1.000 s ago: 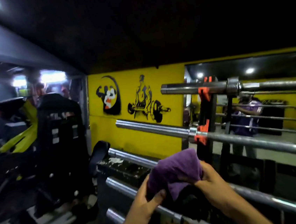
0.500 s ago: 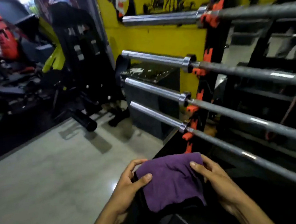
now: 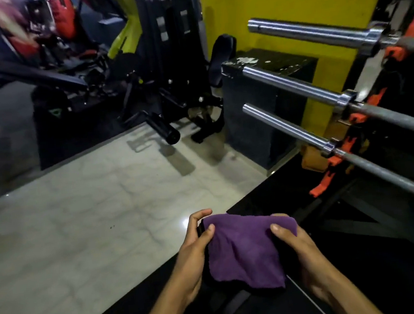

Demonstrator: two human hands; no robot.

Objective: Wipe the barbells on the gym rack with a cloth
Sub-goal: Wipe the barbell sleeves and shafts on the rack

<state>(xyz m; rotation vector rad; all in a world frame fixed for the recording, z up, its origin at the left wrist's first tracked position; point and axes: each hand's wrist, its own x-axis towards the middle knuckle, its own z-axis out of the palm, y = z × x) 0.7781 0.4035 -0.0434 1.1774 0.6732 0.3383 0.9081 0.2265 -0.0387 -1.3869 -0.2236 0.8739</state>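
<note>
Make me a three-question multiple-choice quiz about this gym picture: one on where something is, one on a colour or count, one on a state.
1. Where is the purple cloth?
A. Draped over a bar
B. Held between both hands, below the bars
C. On the floor

2. How many shiny steel barbell sleeve ends point toward the yellow wall side?
A. One
B. Three
C. Six

3. Is the cloth touching a barbell?
A. Yes, wrapped round one
B. Yes, resting on one
C. No, apart from them

Answers: 1 B, the left hand and right hand pinch its edges. 2 B, three sleeves are stacked on the rack. 3 C, open space separates cloth and bars.
</note>
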